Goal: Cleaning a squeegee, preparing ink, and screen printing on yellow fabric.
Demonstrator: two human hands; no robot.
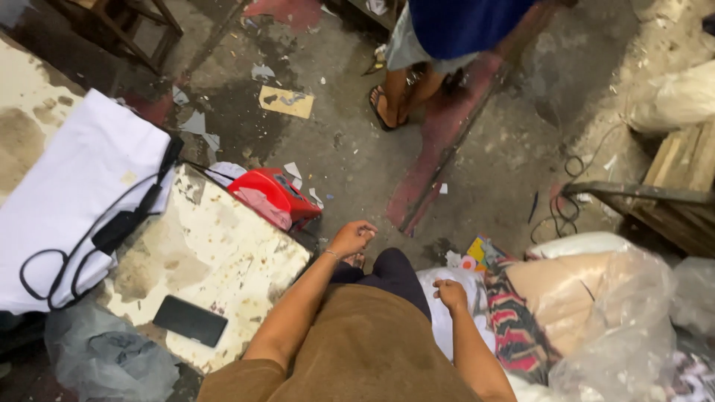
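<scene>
Down at the near edge, the person's brown-clad lap fills the bottom of the view, with both bare arms reaching forward over it. Left hand [352, 237], a thin bracelet at its wrist, hangs loosely curled with fingers bent inward, gripping nothing, just beside the corner of the stained white tabletop [216, 253]. Right hand [450, 292] is drawn into a loose fist, also holding nothing, hovering above a white bundle [447, 313] that lies just beside the dark trouser knee [391, 272].

Right of that fist sits a striped red-and-black cloth [514, 320], touching a tan fabric roll [566, 290] that is partly under crumpled clear plastic [633, 327]. Over on the left, a black phone [190, 321] lies flat on the near part of the tabletop, and grey plastic wrap [104, 353] bunches below it.

Moving out a little: a folded white cloth [74, 201] rests on the left of the table with a black cable [89, 246] looped across it. A red plastic case [274, 195] sits on the floor just off the table's far corner, near the left hand.

Farther still, the wet, littered concrete floor [335, 149] carries scraps of paper and a yellow card [287, 102]. Another person's sandalled feet [395, 100] stand at the far side beneath a blue garment. Wooden pallet boards [681, 186] sit far right, with tangled wire beside them.
</scene>
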